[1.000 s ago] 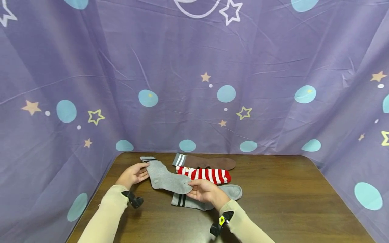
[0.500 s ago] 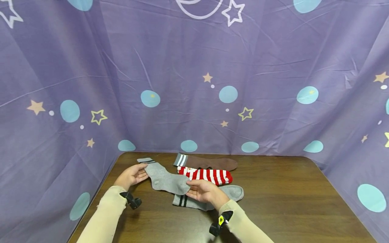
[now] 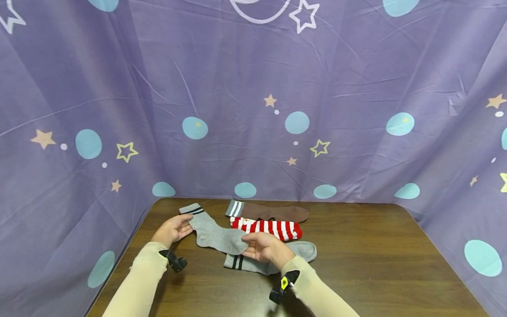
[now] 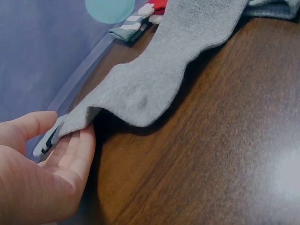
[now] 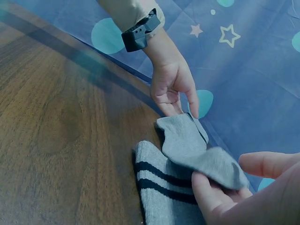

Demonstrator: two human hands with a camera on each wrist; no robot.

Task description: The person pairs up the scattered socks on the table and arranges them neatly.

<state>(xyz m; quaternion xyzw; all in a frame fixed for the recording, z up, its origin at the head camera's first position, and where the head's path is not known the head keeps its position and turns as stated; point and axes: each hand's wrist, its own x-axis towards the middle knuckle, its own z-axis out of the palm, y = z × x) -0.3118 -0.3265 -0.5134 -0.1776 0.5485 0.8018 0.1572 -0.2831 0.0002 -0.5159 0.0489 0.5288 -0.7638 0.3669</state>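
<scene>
A grey sock with black stripes at its cuff (image 3: 215, 233) is held up off the table between both hands. My left hand (image 3: 173, 230) pinches it near the striped cuff, thumb on top and fingers beneath, as the left wrist view shows (image 4: 51, 168). At the toe end, my right hand (image 3: 267, 248) pinches the sock between thumb and fingers. Under the right hand lies a matching grey sock (image 3: 305, 251), flat on the table, its striped cuff to the left and its middle partly hidden by that hand.
Behind the flat grey sock lie a red-and-white striped sock (image 3: 273, 229) and, farther back, a brown sock (image 3: 273, 212) with a grey, white-striped cuff. The wooden table (image 3: 376, 259) ends at a purple patterned curtain (image 3: 336, 88) at the back and sides.
The held sock has shifted slightly left, and its striped cuff now lies flatter and shows more. Both hands keep their grip.
</scene>
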